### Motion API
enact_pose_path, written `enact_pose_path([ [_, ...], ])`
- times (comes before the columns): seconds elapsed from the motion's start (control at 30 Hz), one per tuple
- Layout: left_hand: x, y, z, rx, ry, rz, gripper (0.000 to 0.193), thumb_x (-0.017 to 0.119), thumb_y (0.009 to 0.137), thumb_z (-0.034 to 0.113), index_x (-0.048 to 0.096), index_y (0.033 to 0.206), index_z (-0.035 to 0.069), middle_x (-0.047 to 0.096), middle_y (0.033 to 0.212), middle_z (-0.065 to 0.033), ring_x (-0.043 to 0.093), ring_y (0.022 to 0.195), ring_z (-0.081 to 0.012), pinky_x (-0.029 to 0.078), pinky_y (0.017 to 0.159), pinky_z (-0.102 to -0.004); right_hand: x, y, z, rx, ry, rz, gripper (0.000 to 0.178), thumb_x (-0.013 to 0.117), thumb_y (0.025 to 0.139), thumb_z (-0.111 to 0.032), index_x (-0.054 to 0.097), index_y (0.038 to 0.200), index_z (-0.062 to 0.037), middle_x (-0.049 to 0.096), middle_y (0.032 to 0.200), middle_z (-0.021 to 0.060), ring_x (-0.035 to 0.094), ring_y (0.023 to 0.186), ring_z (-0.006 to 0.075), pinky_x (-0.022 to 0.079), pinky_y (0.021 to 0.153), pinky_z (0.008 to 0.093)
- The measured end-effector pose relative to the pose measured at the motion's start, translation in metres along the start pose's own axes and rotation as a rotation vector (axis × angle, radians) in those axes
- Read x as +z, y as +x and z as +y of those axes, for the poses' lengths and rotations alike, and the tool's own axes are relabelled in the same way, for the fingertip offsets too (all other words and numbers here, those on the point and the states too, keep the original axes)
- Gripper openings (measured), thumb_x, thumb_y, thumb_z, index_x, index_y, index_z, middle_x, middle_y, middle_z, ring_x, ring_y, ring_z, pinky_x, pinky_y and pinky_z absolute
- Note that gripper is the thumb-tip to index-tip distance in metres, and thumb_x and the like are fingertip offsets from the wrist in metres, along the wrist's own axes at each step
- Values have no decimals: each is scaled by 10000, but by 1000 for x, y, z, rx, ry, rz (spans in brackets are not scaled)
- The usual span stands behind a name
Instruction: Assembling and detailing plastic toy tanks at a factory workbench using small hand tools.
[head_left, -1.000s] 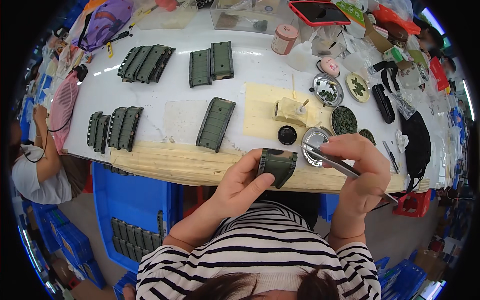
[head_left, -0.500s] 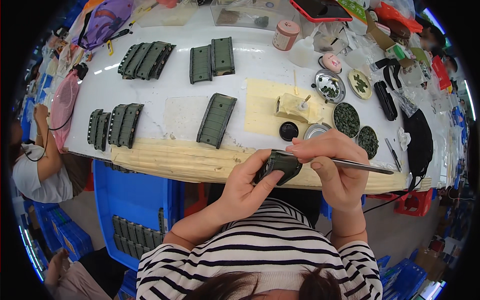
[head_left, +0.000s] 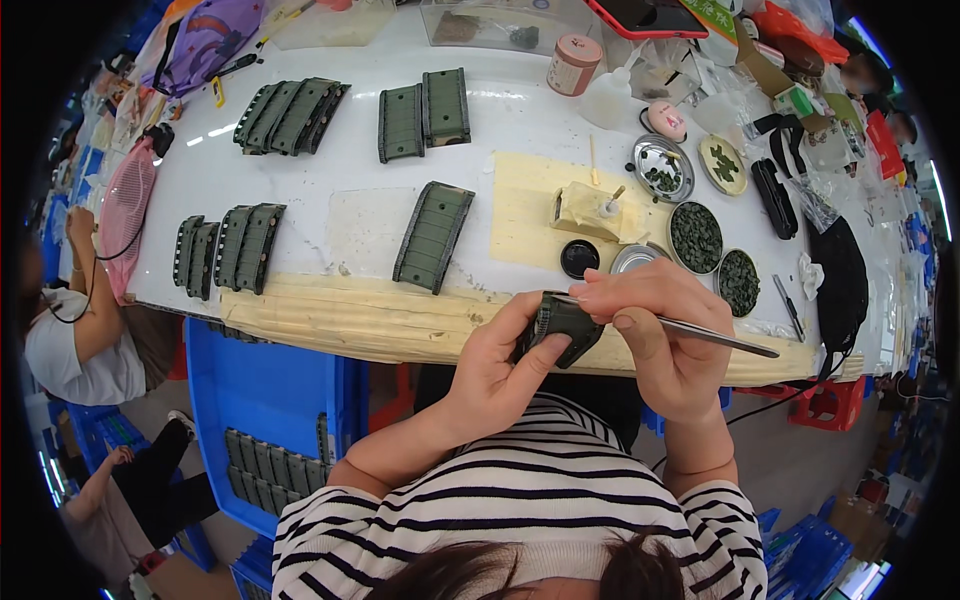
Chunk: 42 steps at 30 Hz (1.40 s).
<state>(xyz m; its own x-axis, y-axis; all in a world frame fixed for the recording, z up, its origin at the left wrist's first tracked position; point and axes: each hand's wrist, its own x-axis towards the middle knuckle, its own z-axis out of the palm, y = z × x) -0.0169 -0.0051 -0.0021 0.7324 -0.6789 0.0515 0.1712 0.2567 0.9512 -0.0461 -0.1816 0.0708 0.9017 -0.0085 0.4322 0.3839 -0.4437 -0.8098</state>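
Note:
Just off the table's front edge, my left hand (head_left: pixel 497 368) grips a small dark green curved piece (head_left: pixel 582 338), thumb on its near face. My right hand (head_left: pixel 678 345) pinches a slim metal tool that looks like tweezers (head_left: pixel 735 342). Its tip meets the piece's upper edge, though my fingers partly cover the contact. Beyond my hands, a similar green ribbed curved panel (head_left: pixel 434 238) lies alone on the table. To the right stand a round tin of dark green bits (head_left: pixel 694 238) and a second such tin (head_left: pixel 738 283).
More green panels (head_left: pixel 292 117) lie in groups at the left and back. A tape-covered block (head_left: pixel 600 213) and a black round lid (head_left: pixel 579 260) sit ahead of my hands. Below the table edge, a blue crate (head_left: pixel 265 385) holds several panels. Other people sit at the left.
Both hands stay almost in place, with the piece and the tool shifted very slightly. At the lower left, another person has moved, and more of their legs and arm now shows.

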Motion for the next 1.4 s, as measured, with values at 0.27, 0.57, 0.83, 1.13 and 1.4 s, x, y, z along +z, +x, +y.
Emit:
enact_pose_path([
  [0.27, -1, 1, 6, -17, -30, -15, 337, 423, 1006, 144, 404, 1285, -45, 573, 1197, -156, 564, 1116, -197, 446, 970, -327, -5, -2, 9, -27, 170, 144, 186, 604, 899, -138, 689, 929, 24, 670, 790, 103, 606, 692, 164, 464, 657, 262],
  [0.57, -2, 1, 9, -71, -173, -33, 638, 205, 1022, 460, 366, 1333, -74, 568, 1199, -221, 577, 1116, -280, 436, 988, -405, -3, -9, 8, 6, 227, 228, 290, 568, 939, -230, 680, 930, 37, 664, 806, 131, 609, 703, 171, 478, 657, 284],
  [0.83, -3, 0, 10, -78, -163, -25, 590, 226, 1032, 406, 404, 1300, -88, 583, 1178, -218, 591, 1102, -275, 443, 981, -397, -6, -11, 9, 0, 205, 262, 358, 539, 956, -292, 674, 892, 34, 679, 838, 148, 591, 686, 164, 473, 659, 285],
  [1.13, -8, -6, 34, -187, -291, 179, 752, 165, 992, 565, 423, 1293, -75, 628, 1021, -209, 632, 913, -268, 494, 852, -368, -12, -15, 8, 10, 166, 347, 432, 500, 977, -370, 656, 899, 25, 679, 865, 152, 573, 708, 155, 453, 650, 257],
  [1.4, -101, 17, 54, 154, 582, 715, 654, 728, 782, 83, 387, 1335, 4, 582, 1101, -141, 589, 822, -141, 497, 693, -252, -13, -21, 12, 39, 176, 339, 442, 490, 982, -373, 652, 905, 31, 671, 859, 138, 559, 714, 151, 450, 636, 247],
])
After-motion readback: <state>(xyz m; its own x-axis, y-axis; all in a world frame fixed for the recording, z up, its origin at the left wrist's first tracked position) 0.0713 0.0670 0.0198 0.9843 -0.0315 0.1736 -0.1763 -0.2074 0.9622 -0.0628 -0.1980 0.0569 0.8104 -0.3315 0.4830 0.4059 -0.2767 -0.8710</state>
